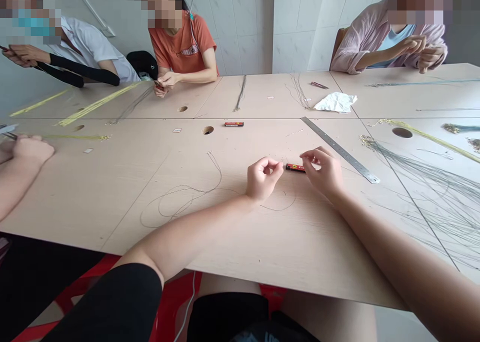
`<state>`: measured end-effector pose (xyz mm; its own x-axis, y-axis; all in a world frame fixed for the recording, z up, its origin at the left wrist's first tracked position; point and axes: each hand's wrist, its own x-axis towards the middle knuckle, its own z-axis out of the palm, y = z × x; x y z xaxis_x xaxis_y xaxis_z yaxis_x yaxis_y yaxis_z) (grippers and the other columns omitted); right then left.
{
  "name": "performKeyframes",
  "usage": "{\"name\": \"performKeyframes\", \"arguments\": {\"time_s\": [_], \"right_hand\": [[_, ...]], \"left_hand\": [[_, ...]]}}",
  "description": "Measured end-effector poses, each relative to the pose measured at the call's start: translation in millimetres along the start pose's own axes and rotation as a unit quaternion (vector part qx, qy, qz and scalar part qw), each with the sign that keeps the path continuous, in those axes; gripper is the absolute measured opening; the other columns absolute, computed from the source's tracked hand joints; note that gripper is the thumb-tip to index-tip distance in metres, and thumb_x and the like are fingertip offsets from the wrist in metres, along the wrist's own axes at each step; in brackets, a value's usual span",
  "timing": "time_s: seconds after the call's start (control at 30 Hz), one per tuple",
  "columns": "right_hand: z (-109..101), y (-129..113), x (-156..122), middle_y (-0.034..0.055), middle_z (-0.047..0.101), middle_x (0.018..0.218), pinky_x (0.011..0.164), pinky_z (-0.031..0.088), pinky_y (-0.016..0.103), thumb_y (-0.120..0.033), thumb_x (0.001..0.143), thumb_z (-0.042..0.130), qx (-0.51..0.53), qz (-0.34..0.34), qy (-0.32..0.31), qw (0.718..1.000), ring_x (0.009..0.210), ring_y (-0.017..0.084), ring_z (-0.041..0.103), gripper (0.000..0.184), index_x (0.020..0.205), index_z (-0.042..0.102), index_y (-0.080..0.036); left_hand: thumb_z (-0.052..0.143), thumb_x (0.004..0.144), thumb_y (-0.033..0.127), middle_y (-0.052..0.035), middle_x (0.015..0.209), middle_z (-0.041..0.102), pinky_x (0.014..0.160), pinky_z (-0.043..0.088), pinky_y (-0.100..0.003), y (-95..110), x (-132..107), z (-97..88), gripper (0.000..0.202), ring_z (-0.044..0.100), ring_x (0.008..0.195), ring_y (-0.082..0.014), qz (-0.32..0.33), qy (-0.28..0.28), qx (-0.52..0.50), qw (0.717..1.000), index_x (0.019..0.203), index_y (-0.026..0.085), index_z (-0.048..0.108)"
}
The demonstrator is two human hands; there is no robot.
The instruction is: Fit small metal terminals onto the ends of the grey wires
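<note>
My left hand (264, 178) is pinched just above the table, with a thin dark cord (187, 188) running to it from loose loops on its left. My right hand (323, 171) is closed in a pinch too, a short gap away. Whatever sits between its fingertips is too small to name. A red-and-black battery (294, 167) lies on the table between the hands, partly hidden behind my right fingers. Beyond my right hand, a steel ruler (339, 149) lies at a slant.
Bundles of thin grey cords (416, 177) and yellow cords (446, 139) spread at the right. Another battery (234, 124), a crumpled white tissue (335, 102) and round table holes (207, 130) are farther off. Several people sit around the table; one forearm (18, 174) rests at the left.
</note>
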<state>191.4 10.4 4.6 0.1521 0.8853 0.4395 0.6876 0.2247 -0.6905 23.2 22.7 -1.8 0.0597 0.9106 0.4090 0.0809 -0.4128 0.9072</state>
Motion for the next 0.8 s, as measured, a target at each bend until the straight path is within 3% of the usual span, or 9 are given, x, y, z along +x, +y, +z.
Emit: {"name": "performKeyframes", "arguments": {"time_s": [0.17, 0.37, 0.57, 0.8], "right_hand": [[2, 7, 1, 0.0114, 0.062, 0.101, 0.077, 0.045, 0.041, -0.021, 0.079, 0.047, -0.160, -0.006, -0.049, 0.986, 0.101, 0.028, 0.053, 0.026, 0.097, 0.067, -0.019], [-3, 6, 3, 0.0128, 0.061, 0.106, 0.084, 0.044, 0.044, -0.026, 0.081, 0.049, -0.226, -0.042, -0.050, 0.972, 0.099, 0.028, 0.052, 0.028, 0.099, 0.070, -0.018], [-18, 25, 10, 0.0150, 0.063, 0.096, 0.074, 0.043, 0.042, -0.019, 0.080, 0.049, -0.301, -0.052, -0.023, 0.952, 0.091, 0.029, 0.053, 0.025, 0.092, 0.070, -0.016], [-27, 61, 20, 0.0093, 0.060, 0.077, 0.057, 0.038, 0.032, -0.044, 0.084, 0.056, -0.259, -0.018, -0.064, 0.964, 0.066, 0.020, 0.052, 0.029, 0.073, 0.068, -0.019]], "left_hand": [[0.070, 0.073, 0.041, 0.0039, 0.054, 0.049, 0.049, 0.032, -0.022, -4, 5, -0.5, 0.034, 0.038, 0.050, -0.0071, -0.045, 0.043, -0.032, 0.998, 0.059, 0.017, 0.050], [0.071, 0.072, 0.043, 0.0043, 0.055, 0.049, 0.050, 0.033, -0.022, -4, 7, -1.7, 0.035, 0.040, 0.050, -0.0069, -0.065, 0.057, -0.044, 0.995, 0.060, 0.017, 0.050], [0.071, 0.071, 0.043, 0.0047, 0.055, 0.049, 0.050, 0.033, -0.022, -6, 8, -2.0, 0.035, 0.039, 0.050, -0.0066, -0.067, 0.058, -0.049, 0.995, 0.060, 0.018, 0.050], [0.071, 0.072, 0.045, 0.0057, 0.052, 0.045, 0.048, 0.030, -0.021, -5, 7, -1.7, 0.038, 0.036, 0.049, -0.0062, -0.058, 0.053, -0.041, 0.996, 0.059, 0.018, 0.048]]}}
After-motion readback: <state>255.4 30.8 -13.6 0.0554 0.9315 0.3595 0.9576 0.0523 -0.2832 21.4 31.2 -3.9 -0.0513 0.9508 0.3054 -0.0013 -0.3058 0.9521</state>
